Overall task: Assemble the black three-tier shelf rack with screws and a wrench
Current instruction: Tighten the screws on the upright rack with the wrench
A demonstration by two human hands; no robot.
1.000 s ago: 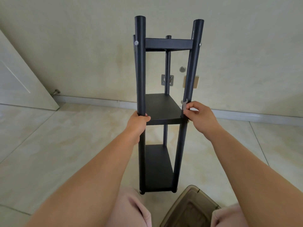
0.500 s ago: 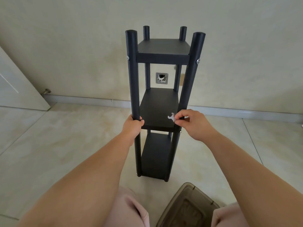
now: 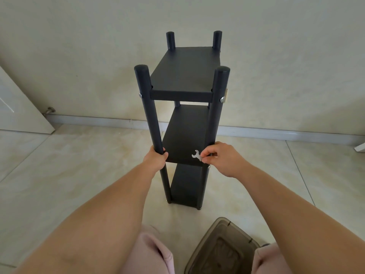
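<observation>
Three flat shelves of the black three-tier rack with round posts (image 3: 184,89) are in place, and it stands upright on the pale tiled floor (image 3: 59,175) in front of the cream wall (image 3: 276,56), with silver screw heads (image 3: 222,99) showing on its two near posts at the top shelf. Your left hand (image 3: 156,160) grips the rack's near left post just above the middle shelf, while your right hand (image 3: 223,158) sits at the near right post at the same height, pinching a small flat silver wrench (image 3: 196,155) whose open end lies over the front of the middle shelf; a translucent brown plastic box lid (image 3: 221,252) lies on the floor nearer to you than the rack
</observation>
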